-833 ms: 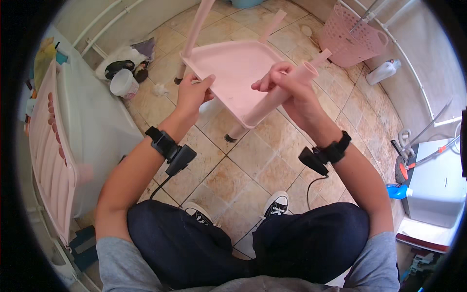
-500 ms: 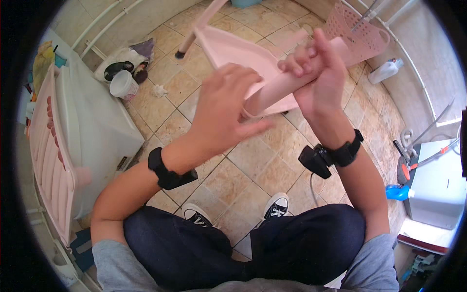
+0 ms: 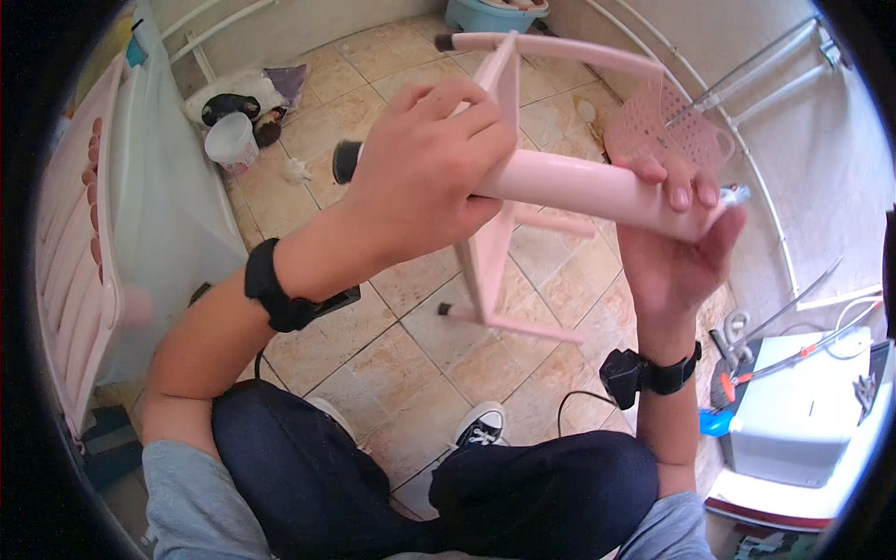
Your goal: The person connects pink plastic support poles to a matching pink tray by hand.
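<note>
A pink plastic frame with a flat panel (image 3: 499, 252) and tube legs, some tipped with black feet, is turned so that its panel stands nearly on edge. Its nearest leg (image 3: 579, 191), a thick pink tube, runs crosswise in front of me. My left hand (image 3: 434, 163) is closed round this leg close to its black foot (image 3: 345, 161). At the leg's other end is my right hand (image 3: 677, 238), fingers over the top and thumb at the tip. Whether the tube's end is open is hidden by that hand. Each wrist wears a black strap with a small device.
A ridged pink panel (image 3: 79, 252) leans at the left beside a white tub-like box (image 3: 173, 233). A white bucket (image 3: 231, 142) stands beyond. A pink perforated basket (image 3: 667, 126) and light-blue tub (image 3: 495, 14) are farther off. A white appliance (image 3: 793, 401) stands right.
The frame has turned from panel face-up to nearly on edge. My left hand has closed round the leg, and my right hand has shifted right to its far end.
</note>
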Tool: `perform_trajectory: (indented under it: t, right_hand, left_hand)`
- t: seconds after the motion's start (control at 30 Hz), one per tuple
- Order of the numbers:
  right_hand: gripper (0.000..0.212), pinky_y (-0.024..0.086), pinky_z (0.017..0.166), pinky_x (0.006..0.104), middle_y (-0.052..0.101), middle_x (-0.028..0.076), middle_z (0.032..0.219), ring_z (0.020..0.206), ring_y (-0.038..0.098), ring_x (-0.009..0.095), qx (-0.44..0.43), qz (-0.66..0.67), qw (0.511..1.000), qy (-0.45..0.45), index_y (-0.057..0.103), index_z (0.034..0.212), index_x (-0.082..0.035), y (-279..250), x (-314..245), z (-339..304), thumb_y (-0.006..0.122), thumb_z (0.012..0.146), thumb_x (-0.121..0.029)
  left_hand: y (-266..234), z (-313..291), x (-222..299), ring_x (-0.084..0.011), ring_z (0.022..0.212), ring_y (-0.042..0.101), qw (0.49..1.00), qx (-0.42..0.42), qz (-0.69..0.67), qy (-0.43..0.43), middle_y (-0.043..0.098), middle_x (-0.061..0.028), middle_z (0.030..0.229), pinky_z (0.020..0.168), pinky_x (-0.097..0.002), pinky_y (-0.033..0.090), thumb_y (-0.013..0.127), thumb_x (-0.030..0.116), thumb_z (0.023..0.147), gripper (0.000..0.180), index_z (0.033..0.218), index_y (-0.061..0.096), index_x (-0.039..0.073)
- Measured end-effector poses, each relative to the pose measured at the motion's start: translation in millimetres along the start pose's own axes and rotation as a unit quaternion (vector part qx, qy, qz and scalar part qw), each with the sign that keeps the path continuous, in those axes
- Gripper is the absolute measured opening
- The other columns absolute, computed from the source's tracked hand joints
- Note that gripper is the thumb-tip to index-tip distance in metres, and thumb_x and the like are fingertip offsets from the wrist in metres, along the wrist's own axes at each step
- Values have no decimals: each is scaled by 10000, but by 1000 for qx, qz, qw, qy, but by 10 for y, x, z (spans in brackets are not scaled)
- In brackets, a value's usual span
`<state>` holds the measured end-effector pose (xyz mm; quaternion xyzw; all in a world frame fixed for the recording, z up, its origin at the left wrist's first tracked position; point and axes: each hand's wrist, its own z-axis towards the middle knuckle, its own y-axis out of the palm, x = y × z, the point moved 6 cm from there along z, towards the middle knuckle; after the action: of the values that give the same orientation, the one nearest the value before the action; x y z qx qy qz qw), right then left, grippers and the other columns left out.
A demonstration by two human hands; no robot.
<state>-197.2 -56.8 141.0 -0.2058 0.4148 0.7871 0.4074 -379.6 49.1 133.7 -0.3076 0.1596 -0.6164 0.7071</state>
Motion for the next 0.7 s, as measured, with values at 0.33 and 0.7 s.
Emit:
perform_trajectory:
  t: [0.33,0.7]
  right_hand:
    - [574,526,886,402,688,127,1198,1120,651,336,-80,-898,432,37,643,1250,-68,1001,-173,173,826,727,-218]
    - [271,474,530,457,578,101,664,609,623,336,-112,-838,506,172,509,902,-84,758,279,94,668,684,-91]
  left_hand:
    - [-157,131,230,-276,1013,584,994,-44,75,58,610,-49,902,812,-397,478,729,100,624,222,822,630,82]
    - [-371,48,460,-264,846,562,992,-98,70,-32,552,-70,915,699,-382,444,786,167,595,520,1094,657,98]
